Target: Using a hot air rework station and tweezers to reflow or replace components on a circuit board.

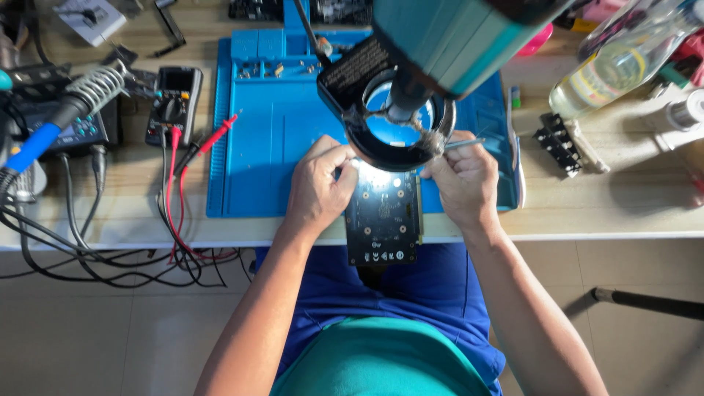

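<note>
On the surface (601, 209) lies our blue mat (264, 147), the dark circuit board (383, 220) jutting past its near edge under the ring lamp (400, 121). Our left hand (317, 187) pinches the board's corner; our right hand (463, 180) grips a thin metal tool (463, 143). We should brace both wrists.

Bare forearms, no sleeves visible; teal shirt (381, 359) at belly, blue trousers (433, 286) over lap.

Matt blue rubbery mat (271, 147) on a pale wood-grain desk (601, 213); dark matt circuit board (383, 220); shiny metal tool (463, 144); glossy clear plastic bottle (623, 62).
</note>
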